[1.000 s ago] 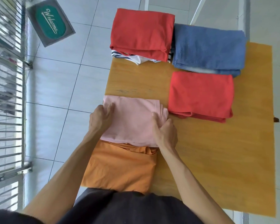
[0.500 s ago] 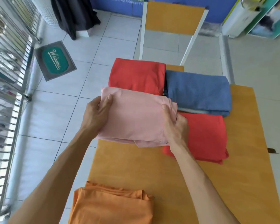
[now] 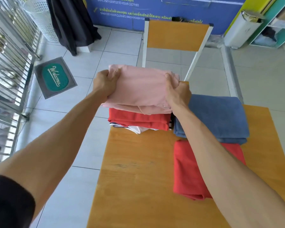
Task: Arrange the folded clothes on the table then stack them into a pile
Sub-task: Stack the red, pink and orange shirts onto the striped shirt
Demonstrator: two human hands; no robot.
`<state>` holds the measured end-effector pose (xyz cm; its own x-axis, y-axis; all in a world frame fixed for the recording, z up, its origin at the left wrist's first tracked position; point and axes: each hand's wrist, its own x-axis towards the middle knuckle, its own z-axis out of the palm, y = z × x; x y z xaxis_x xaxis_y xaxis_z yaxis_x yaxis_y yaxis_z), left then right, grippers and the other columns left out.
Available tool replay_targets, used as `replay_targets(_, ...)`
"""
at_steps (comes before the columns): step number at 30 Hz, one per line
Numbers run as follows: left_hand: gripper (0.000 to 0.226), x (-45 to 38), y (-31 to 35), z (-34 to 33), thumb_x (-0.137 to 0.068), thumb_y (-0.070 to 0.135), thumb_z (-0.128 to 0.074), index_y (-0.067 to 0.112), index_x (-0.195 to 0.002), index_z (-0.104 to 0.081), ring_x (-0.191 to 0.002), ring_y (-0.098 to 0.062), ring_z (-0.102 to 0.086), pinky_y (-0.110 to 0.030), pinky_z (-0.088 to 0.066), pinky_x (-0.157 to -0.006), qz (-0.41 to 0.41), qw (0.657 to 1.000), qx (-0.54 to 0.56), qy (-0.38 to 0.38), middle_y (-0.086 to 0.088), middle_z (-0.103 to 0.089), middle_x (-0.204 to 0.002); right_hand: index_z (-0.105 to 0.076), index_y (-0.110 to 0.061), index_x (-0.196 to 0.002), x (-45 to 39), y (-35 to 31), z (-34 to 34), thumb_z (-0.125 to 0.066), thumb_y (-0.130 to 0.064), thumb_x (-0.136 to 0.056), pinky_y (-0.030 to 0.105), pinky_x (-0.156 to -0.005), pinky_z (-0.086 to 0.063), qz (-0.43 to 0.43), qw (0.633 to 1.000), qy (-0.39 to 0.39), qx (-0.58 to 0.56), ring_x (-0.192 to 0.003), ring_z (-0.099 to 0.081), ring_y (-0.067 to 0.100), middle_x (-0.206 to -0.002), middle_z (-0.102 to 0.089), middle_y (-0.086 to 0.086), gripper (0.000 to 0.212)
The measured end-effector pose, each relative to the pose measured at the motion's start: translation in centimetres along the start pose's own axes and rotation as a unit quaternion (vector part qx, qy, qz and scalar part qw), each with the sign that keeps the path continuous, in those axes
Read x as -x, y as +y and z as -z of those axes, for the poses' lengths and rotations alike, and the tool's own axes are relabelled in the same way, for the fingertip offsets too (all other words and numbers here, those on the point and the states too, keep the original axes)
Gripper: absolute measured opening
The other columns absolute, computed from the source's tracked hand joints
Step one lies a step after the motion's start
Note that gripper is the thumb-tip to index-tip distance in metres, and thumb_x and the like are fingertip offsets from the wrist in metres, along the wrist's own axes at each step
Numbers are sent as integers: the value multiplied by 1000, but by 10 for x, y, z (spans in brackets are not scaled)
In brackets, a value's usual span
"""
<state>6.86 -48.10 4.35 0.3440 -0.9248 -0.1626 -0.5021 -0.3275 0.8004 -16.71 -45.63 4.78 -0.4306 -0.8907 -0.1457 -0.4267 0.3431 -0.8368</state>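
Note:
A folded pink garment [image 3: 141, 86] is gripped at its left edge by my left hand [image 3: 104, 84] and at its right edge by my right hand [image 3: 177, 92]. It sits over a folded red garment [image 3: 138, 118] at the table's far left corner, and whether it rests on that one or hovers just above I cannot tell. Under the red one a white striped piece [image 3: 136, 129] peeks out. A folded blue garment [image 3: 217, 117] lies to the right, and a second red garment [image 3: 187, 170] lies nearer me, partly behind my right forearm.
The orange wooden table [image 3: 135, 178] stretches toward me. A chair [image 3: 176, 37] stands beyond its far edge. On the tiled floor to the left are a green welcome mat [image 3: 55, 77], a metal gate and a white laundry basket [image 3: 39, 18].
Both hands lifted the pink garment off the orange one near me and carried it to the far left, over the red stack. The orange garment has left the view.

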Motion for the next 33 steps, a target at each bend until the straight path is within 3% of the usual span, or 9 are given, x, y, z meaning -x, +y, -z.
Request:
replay_targets(5, 50, -9, -36, -30, -95, 58, -46, 9, -92, -52, -96, -36, -56, -33, -34, -71, 40, 996, -71, -35, -19, -62, -96, -62, -13, -92, -8, 35, -23, -52, -71, -88, 39, -75, -58, -54, 997, -29, 50, -86, -68, 27, -89, -69, 2, 59)
replay_targets(8, 52, -10, -47, -37, -96, 56, -45, 5, -98, -53, -100, -39, -57, -35, -35, -72, 34, 996, -71, -34, -23, -64, -105, -65, -10, -98, -7, 49, -27, -49, -70, -90, 38, -72, -55, -57, 996, -33, 55, -85, -67, 27, -87, -68, 2, 62)
replay_targets(11, 58, -11, -47, -37, -95, 58, -45, 2, -104, -54, -95, -36, -55, -35, -36, -72, 42, 996, -70, -36, -20, -63, -102, -66, -12, -100, -9, 46, -27, -48, -69, -92, 35, -66, -51, -37, 996, -39, 77, -82, -67, 26, -81, -65, 0, 61)
replay_targets(14, 53, -8, -47, -35, -93, 61, -45, 9, -98, -52, -88, -30, -50, -34, -34, -72, 50, 996, -70, -32, -12, -58, -94, -63, -17, -109, -8, 43, -21, -44, -67, -95, 39, -71, -55, -6, 992, -57, 116, -85, -67, 28, -81, -61, 1, 55)
replay_targets(19, 54, 17, -55, -20, -86, 72, -39, 19, -78, -47, -70, -25, -50, -35, -35, -53, 71, 996, -46, -9, 1, -51, -72, -61, -6, -110, 8, 47, -3, -55, -61, -92, 42, -82, -55, 3, 990, -39, 137, -94, -65, 27, -109, -65, 12, 59)
replay_targets(22, 56, 58, -78, -6, -80, 77, -46, 23, -93, -52, -71, -17, -56, -30, -41, -54, 101, 995, -23, 8, 2, -58, -83, -60, -9, -102, 33, 58, 12, -64, -52, -89, 41, -76, -55, 37, 990, -36, 129, -92, -63, 25, -105, -65, 11, 45)
replay_targets(24, 56, 88, -93, 3, -80, 75, -52, 23, -101, -53, -74, -11, -56, -28, -37, -52, 107, 994, -22, 16, 4, -59, -83, -59, -9, -105, 53, 67, 23, -69, -45, -89, 36, -75, -51, 55, 991, -33, 116, -96, -61, 24, -104, -61, 7, 40)
replay_targets(28, 42, 153, -108, 20, -86, 62, -57, 23, -102, -54, -77, -18, -57, -28, -36, -52, 129, 991, -21, 17, 4, -61, -78, -59, -10, -115, 104, 82, 44, -74, -31, -88, 27, -80, -40, 61, 994, -30, 88, -105, -56, 22, -94, -46, -10, 38)
replay_targets(33, 30, 241, -118, 29, -89, 51, -58, 23, -99, -58, -63, -11, -56, -27, -36, -50, 125, 992, -24, -17, 5, -57, -64, -58, -15, -120, 174, 111, 65, -70, -32, -91, 33, -86, -50, 26, 988, -96, 114, -102, -63, 23, -120, -58, 4, 36)
